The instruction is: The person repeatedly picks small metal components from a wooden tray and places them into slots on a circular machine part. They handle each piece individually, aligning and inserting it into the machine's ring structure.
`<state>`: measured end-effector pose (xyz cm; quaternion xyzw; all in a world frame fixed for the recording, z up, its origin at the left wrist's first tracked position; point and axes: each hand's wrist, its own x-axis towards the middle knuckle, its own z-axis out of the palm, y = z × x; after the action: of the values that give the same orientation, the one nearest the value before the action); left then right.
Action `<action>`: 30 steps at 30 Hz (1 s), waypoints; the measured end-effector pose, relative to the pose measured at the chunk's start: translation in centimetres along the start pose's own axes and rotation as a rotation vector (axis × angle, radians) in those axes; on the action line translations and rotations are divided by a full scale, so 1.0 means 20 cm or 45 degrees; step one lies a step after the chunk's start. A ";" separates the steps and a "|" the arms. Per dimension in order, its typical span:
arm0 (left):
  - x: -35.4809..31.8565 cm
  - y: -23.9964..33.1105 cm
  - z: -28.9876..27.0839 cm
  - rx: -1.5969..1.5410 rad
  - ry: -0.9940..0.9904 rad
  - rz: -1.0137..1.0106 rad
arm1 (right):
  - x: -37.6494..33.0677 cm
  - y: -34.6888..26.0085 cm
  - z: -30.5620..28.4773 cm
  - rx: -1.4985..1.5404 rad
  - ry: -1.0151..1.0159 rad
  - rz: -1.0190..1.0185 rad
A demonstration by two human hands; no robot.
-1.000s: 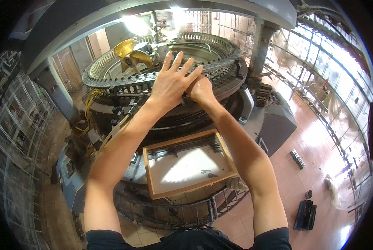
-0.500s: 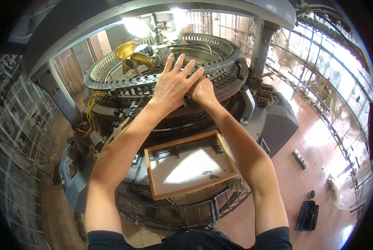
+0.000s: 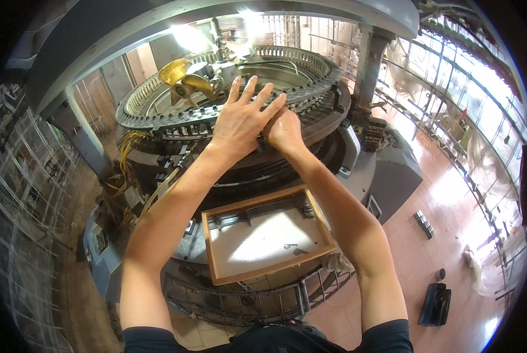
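Observation:
My left hand (image 3: 237, 125) lies over the near side of a large round knitting machine's ring (image 3: 157, 120), its fingers stretched out and spread. Against its thumb side, my right hand (image 3: 284, 130) is closed, knuckles up. Its fingertips are hidden, so whatever it grips cannot be made out. The ring carries a row of dark, evenly spaced metal parts around its rim. Behind my left hand, a yellow-bladed fan (image 3: 184, 79) stands inside the ring. Between my forearms sits a shallow wooden tray (image 3: 212, 253) with a pale bottom and a few small dark pieces in it.
Yellow tubes (image 3: 128, 156) hang at the machine's left. A grey post (image 3: 366, 65) rises at the right. On the tiled floor to the right lie a small metal block (image 3: 423, 225) and a black container (image 3: 434, 305). Metal racks (image 3: 475, 159) line the right side.
Both hands stay together at the ring with almost the same pose. The whole view has shifted very slightly.

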<state>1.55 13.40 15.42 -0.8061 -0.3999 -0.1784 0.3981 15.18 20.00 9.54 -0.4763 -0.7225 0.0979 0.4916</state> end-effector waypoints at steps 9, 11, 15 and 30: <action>0.00 0.00 0.00 0.057 -0.053 -0.008 | 0.01 0.00 -0.02 -0.142 -0.023 -0.147; 0.00 0.00 0.00 0.069 -0.039 -0.003 | 0.01 0.00 -0.03 -0.146 -0.006 -0.176; 0.00 0.00 0.00 0.073 -0.049 -0.007 | 0.00 -0.02 -0.04 -0.053 -0.006 -0.130; 0.00 0.01 0.01 0.026 -0.033 -0.066 | -0.02 -0.04 -0.07 -0.009 -0.054 -0.116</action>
<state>1.82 13.46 15.24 -0.7936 -0.4275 -0.1738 0.3965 15.79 18.90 10.48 -0.4424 -0.7539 0.0829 0.4785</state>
